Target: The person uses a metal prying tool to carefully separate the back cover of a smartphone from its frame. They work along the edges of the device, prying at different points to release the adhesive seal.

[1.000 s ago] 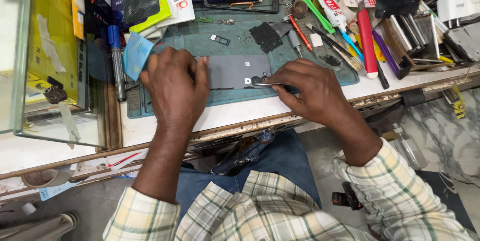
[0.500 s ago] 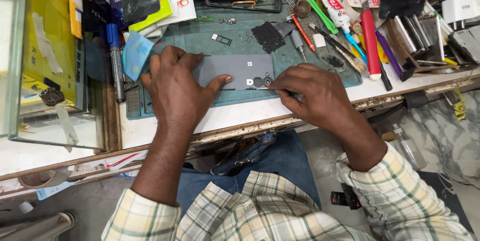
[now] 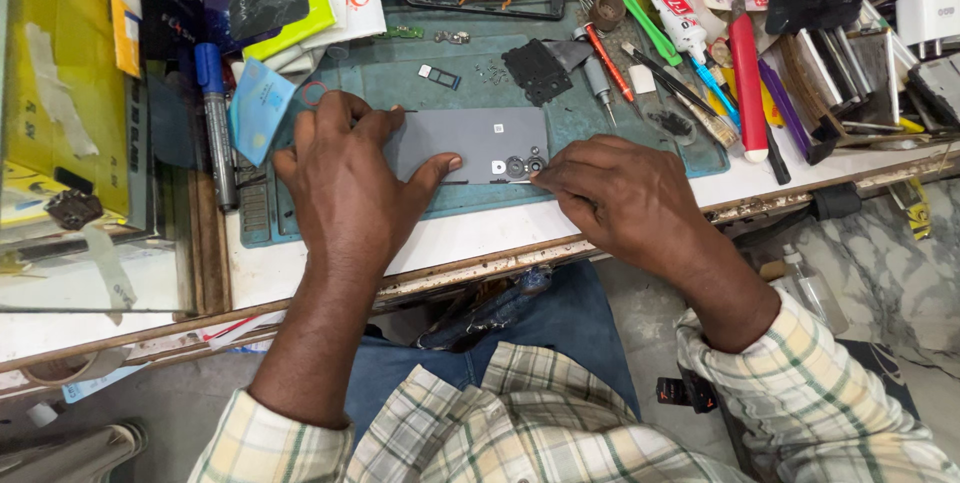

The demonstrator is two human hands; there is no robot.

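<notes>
Closest in, both hands sit on one flat grey phone [image 3: 470,143] lying back-up on a dull green mat [image 3: 400,68] at the bench's front edge. The left hand [image 3: 345,178] is spread flat over the phone's left end, thumb across the smooth matte back, pressing it down rather than gripping. The right hand [image 3: 620,198] is pinched shut at the phone's camera corner, fingertips right on the lower edge; can't tell what, if anything, is between them. There's only a thin strip of white bench [image 3: 480,233] between the hands and the drop-off.

Just past the fingers: one small metal tray [image 3: 440,76] and one black textured plate [image 3: 537,70]. Off to the right hand's far side, a packed row of tools, including one red pen [image 3: 745,83] and one green-handled one [image 3: 643,18]. Beyond the left hand lies one blue marker [image 3: 215,108]. Not much free room anywhere.
</notes>
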